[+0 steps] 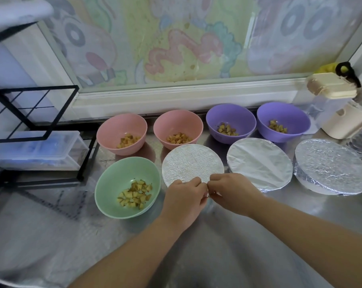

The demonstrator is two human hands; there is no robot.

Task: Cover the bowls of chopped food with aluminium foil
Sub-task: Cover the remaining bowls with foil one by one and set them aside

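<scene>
Three bowls in the front row wear foil covers: one in the middle (191,163), one right of it (259,162) and one at the far right (329,167). My left hand (184,197) and my right hand (231,191) meet at the near rim of the middle foil-covered bowl, fingers curled and pinching the foil edge there. An uncovered green bowl (113,179) of chopped food sits to the left. Behind stand two pink bowls (113,129) (182,121) and two purple bowls (236,115) (288,115), all uncovered with chopped pieces inside.
A black wire rack (40,113) with a clear plastic drawer box (36,148) stands at the left. A cream-lidded clear container (329,90) and a cream holder (342,123) sit at the back right. The window sill (176,96) runs behind the bowls.
</scene>
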